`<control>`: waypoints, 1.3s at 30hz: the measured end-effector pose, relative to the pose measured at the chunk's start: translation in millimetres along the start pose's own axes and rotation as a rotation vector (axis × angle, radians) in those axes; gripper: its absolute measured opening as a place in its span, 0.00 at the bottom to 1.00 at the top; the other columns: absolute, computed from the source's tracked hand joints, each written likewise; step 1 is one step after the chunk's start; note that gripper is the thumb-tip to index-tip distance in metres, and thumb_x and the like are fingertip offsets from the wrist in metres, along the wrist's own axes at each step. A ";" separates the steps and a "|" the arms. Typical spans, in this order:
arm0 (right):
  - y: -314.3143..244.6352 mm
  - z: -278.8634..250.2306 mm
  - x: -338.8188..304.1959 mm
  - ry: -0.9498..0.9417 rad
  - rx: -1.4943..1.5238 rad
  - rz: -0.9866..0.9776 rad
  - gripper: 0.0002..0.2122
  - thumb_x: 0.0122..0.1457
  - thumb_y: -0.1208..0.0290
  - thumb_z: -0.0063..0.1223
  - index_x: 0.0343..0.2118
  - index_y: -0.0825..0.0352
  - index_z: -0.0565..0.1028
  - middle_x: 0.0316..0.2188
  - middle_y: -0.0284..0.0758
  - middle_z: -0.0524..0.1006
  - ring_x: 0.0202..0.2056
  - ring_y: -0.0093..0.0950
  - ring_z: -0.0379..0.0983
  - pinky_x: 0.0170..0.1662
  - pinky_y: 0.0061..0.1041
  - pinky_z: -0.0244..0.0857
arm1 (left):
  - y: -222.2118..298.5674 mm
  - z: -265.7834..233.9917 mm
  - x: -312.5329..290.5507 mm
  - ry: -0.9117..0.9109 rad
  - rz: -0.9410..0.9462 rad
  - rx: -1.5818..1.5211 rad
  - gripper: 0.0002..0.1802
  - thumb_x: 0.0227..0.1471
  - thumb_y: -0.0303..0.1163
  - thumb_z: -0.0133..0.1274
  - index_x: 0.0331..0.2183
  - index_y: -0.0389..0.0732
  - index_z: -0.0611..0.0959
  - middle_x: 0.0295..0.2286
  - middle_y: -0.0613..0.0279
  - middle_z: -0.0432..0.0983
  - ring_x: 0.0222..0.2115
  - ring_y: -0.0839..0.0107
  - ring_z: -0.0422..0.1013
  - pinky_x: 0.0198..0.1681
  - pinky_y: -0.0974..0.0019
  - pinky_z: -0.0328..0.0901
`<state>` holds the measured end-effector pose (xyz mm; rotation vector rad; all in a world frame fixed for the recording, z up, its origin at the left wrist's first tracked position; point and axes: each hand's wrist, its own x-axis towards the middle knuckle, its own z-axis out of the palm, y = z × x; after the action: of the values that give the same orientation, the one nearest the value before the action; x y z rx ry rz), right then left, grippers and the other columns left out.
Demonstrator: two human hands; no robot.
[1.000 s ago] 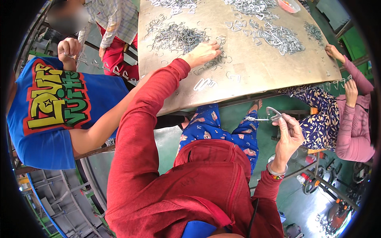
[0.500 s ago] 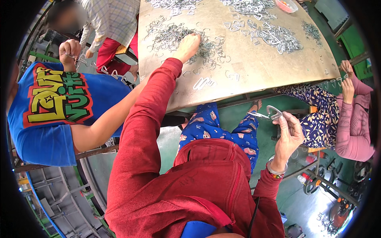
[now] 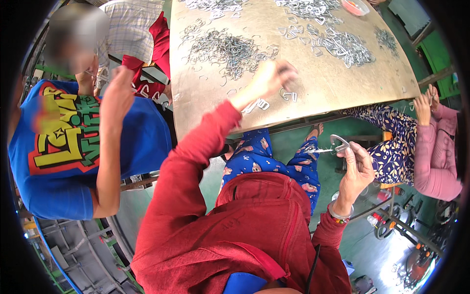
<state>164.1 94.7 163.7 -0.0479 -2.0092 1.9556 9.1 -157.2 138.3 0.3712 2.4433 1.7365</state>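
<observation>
My right hand (image 3: 358,166) is raised beyond the table's near edge, thumb and fingers pinching a curved silver metal link (image 3: 338,139). Thin bright metal pieces (image 3: 318,150) hang off its left side, too fine to tell apart. Above the table, my left hand (image 3: 275,78) is smeared by motion, and whether it holds anything does not show. It hovers right of a pile of small dark wire hooks (image 3: 220,51). Beneath it lie a few flat silver links (image 3: 257,105), with another pair of links (image 3: 288,95) to their right.
Larger silver links (image 3: 342,46) are heaped on the table (image 3: 303,81), with a red bowl (image 3: 354,7) at the back. A person in a blue shirt (image 3: 122,142) sits close on my left, and another in a pink top (image 3: 438,152) handles links on the right.
My left hand has left the hook pile and moved right and nearer. My right hand stays almost still. The blue-shirted person's arm has drawn back from the table toward their chest.
</observation>
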 end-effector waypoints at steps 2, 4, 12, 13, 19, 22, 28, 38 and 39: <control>1.5 2.8 -0.3 0.016 -0.015 0.031 0.07 0.52 0.86 0.51 0.35 0.76 0.74 0.30 0.36 0.75 0.28 0.21 0.73 0.34 0.16 0.67 | 36.1 35.9 -31.0 -0.085 -0.012 -0.303 0.09 0.50 0.30 0.53 0.31 0.34 0.79 0.22 0.59 0.76 0.21 0.78 0.73 0.28 0.73 0.67; 6.8 9.1 0.9 0.009 -0.050 0.070 0.07 0.52 0.86 0.51 0.35 0.75 0.74 0.30 0.35 0.75 0.29 0.20 0.72 0.34 0.15 0.67 | 59.8 62.4 -55.7 -0.124 0.029 -0.522 0.08 0.49 0.28 0.54 0.31 0.32 0.78 0.21 0.61 0.75 0.22 0.77 0.72 0.29 0.73 0.67; 22.6 19.8 2.9 0.008 0.110 0.007 0.08 0.52 0.86 0.51 0.35 0.75 0.75 0.30 0.35 0.74 0.29 0.19 0.71 0.33 0.15 0.67 | 51.7 106.9 -66.0 0.025 0.377 -0.008 0.06 0.40 0.24 0.57 0.26 0.36 0.78 0.33 0.54 0.71 0.37 0.60 0.67 0.42 0.62 0.61; 25.2 19.4 3.4 0.007 0.114 -0.008 0.08 0.51 0.86 0.51 0.35 0.75 0.75 0.31 0.36 0.74 0.29 0.21 0.72 0.33 0.16 0.68 | 51.5 110.2 -64.5 0.070 0.464 0.044 0.06 0.39 0.23 0.56 0.25 0.35 0.76 0.32 0.55 0.70 0.36 0.59 0.67 0.41 0.62 0.62; 23.4 22.8 6.2 0.017 -0.014 -0.153 0.09 0.50 0.87 0.52 0.35 0.75 0.74 0.37 0.40 0.72 0.29 0.25 0.73 0.30 0.18 0.70 | 51.1 113.6 -62.0 0.127 0.541 -0.049 0.07 0.43 0.22 0.55 0.28 0.35 0.75 0.31 0.55 0.74 0.33 0.62 0.71 0.37 0.65 0.65; 23.8 19.0 19.4 0.082 0.056 -0.149 0.10 0.52 0.83 0.50 0.38 0.74 0.74 0.34 0.40 0.74 0.25 0.23 0.71 0.28 0.18 0.66 | 51.1 108.4 -59.9 0.039 0.491 -0.215 0.05 0.45 0.21 0.54 0.29 0.35 0.75 0.29 0.57 0.75 0.30 0.65 0.72 0.34 0.68 0.67; 60.4 39.0 140.4 -0.099 -0.149 0.079 0.11 0.60 0.70 0.45 0.37 0.71 0.76 0.22 0.30 0.75 0.20 0.14 0.65 0.23 0.13 0.58 | 45.4 105.4 -58.1 0.023 0.452 -0.225 0.04 0.44 0.22 0.54 0.27 0.36 0.76 0.27 0.60 0.76 0.32 0.66 0.72 0.40 0.65 0.64; 197.0 134.5 266.3 -0.139 -0.853 -0.361 0.09 0.46 0.72 0.58 0.28 0.71 0.75 0.24 0.47 0.73 0.29 0.40 0.72 0.35 0.37 0.64 | 42.5 110.7 -78.3 -0.099 0.327 -0.187 0.05 0.46 0.25 0.54 0.28 0.37 0.75 0.28 0.59 0.73 0.34 0.63 0.70 0.41 0.62 0.62; 194.4 133.2 266.7 -0.159 -0.817 -0.348 0.09 0.46 0.73 0.59 0.30 0.72 0.75 0.24 0.45 0.73 0.28 0.38 0.72 0.35 0.34 0.65 | 40.1 111.4 -80.6 -0.092 0.334 -0.187 0.05 0.46 0.26 0.53 0.28 0.37 0.75 0.28 0.59 0.73 0.34 0.63 0.70 0.40 0.63 0.62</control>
<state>-162.4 44.6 31.1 0.2513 -2.5718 0.8716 118.4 -64.7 135.4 0.8565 2.2298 2.0012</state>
